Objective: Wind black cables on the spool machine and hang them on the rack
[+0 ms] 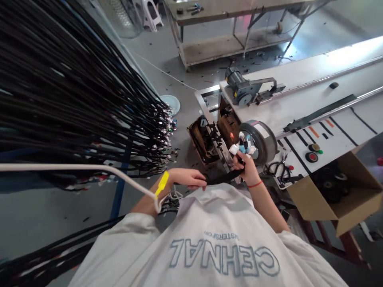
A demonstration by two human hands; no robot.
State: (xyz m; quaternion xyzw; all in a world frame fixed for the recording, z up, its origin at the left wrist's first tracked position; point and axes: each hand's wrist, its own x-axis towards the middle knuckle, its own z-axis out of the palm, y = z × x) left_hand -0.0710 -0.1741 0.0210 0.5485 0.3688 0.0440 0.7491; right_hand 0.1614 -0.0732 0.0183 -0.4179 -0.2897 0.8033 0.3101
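A black-wrapped wire harness (225, 177) stretches between my two hands, just in front of my shirt. My right hand (247, 169) is closed around it close to its end, where a bunch of white, blue and orange connectors (245, 146) sticks up above the fingers. At the other side my left hand (191, 178) lies over the harness with its fingers curled onto it; the fingertips are partly hidden. A pale cord with a yellow tag (162, 185) passes in front of my left forearm.
Many black harnesses (89, 87) hang in a thick bundle at left. To the right stands a white workbench (299, 107) with a motor unit (239, 85), a large tape roll (263, 139), pliers (283, 165) and tape strips. Cardboard boxes (356, 199) sit beside it. Behind is another table (209, 16).
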